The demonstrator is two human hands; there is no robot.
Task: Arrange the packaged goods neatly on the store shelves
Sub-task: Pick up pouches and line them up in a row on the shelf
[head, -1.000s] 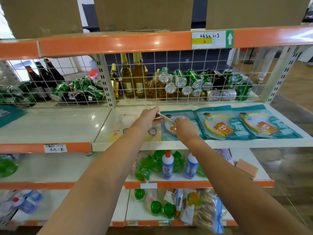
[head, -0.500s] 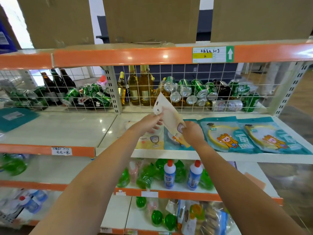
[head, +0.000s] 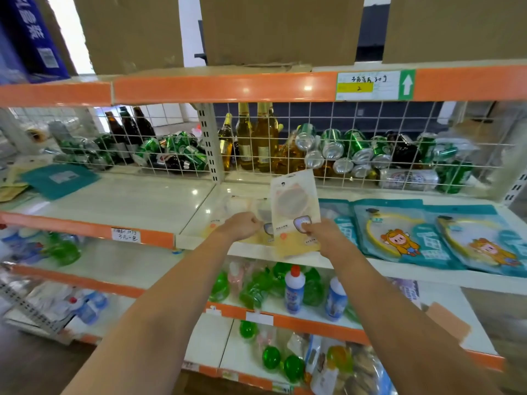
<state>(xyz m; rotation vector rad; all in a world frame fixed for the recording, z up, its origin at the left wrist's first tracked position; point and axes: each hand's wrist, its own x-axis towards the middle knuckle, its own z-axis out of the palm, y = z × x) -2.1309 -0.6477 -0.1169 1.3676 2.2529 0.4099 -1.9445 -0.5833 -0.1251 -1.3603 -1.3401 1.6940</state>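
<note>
Right hand (head: 319,235): thumb and fingers pinching lower right part of yellow packet (head: 293,212); packet raised, upright, tilted slightly, above front edge of middle shelf (head: 142,203).
Left hand (head: 242,225): fingers curled into loose fist just left of raised packet, over second yellow packet (head: 256,220) lying flat on shelf; cannot tell if gripping it or only resting.
Teal packets (head: 399,232): lying flat in overlapping row on same shelf, right of the hands, cartoon print facing up.
Behind wire grid (head: 342,155): green cans (head: 356,146) tumbled on sides, amber bottles (head: 256,138) standing.
Shelf far left: teal pouch (head: 60,179) lying flat.
Lower shelf: two white bottles w/ red caps (head: 295,289) standing, green pouches (head: 256,286) around them.
Top shelf: cardboard boxes (head: 279,27) in a row; price tag (head: 368,85) on orange rail.
</note>
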